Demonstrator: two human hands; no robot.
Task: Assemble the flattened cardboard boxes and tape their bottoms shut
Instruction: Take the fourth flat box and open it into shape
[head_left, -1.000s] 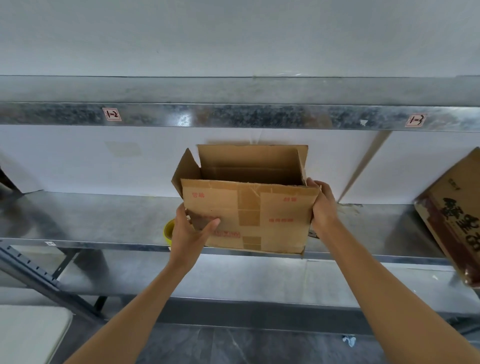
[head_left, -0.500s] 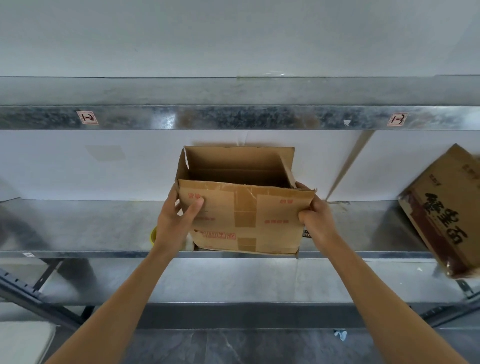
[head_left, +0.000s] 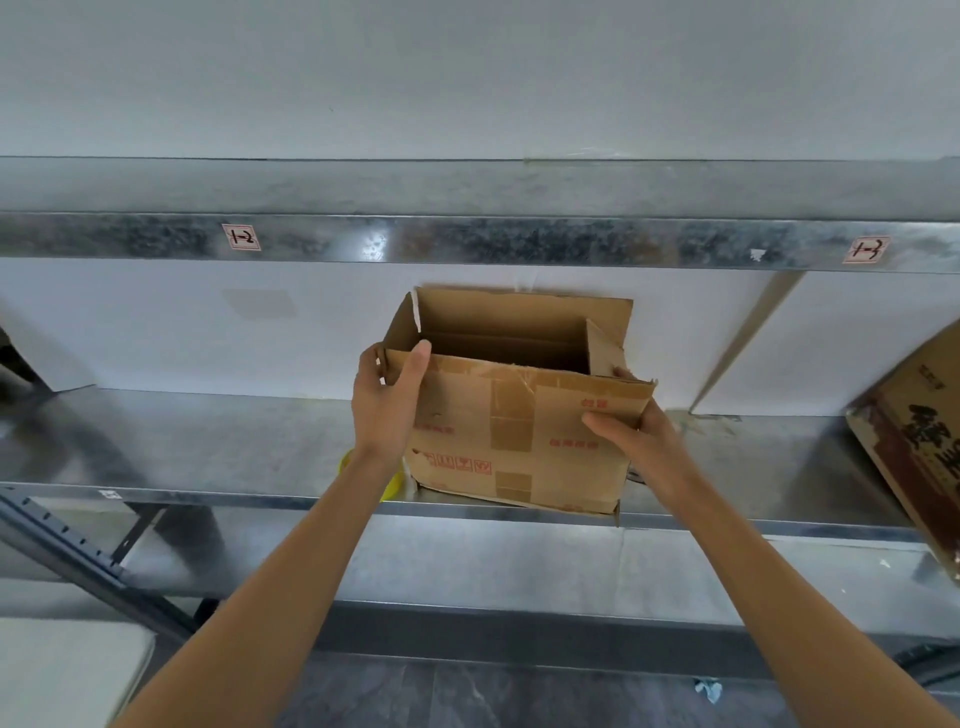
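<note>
Up to the top left corner of the cardboard box (head_left: 519, 447) is where the left grip (head_left: 387, 410) has gone; half a second back it sat lower on the box front. A pale flat pad (head_left: 62, 675) sits in the lower left corner of the frame, and a dark slanted bar (head_left: 67, 545) runs above it. A small label (head_left: 241, 237) is stuck on the top shelf edge (head_left: 467, 241), upper left of middle. Next comes a little bit of something yellow (head_left: 394, 482), peeking out by the left wrist on the metal shelf (head_left: 208, 441); I cannot tell what it is. The left grip holds the box's left corner, one finger on the front and the others curled round behind. The box is in the middle of the frame, on the front edge of the metal shelf. Its top is open and the flaps stand up. Old brown tape and red print show on the front. The right grip (head_left: 641, 439) holds the box's top right corner, thumb on the front and fingers hooked over the top edge. Farther right, a second label (head_left: 866, 250) is on the top shelf edge. At the right edge of the frame a darker printed box (head_left: 919, 431) stands tilted on the shelf.
</note>
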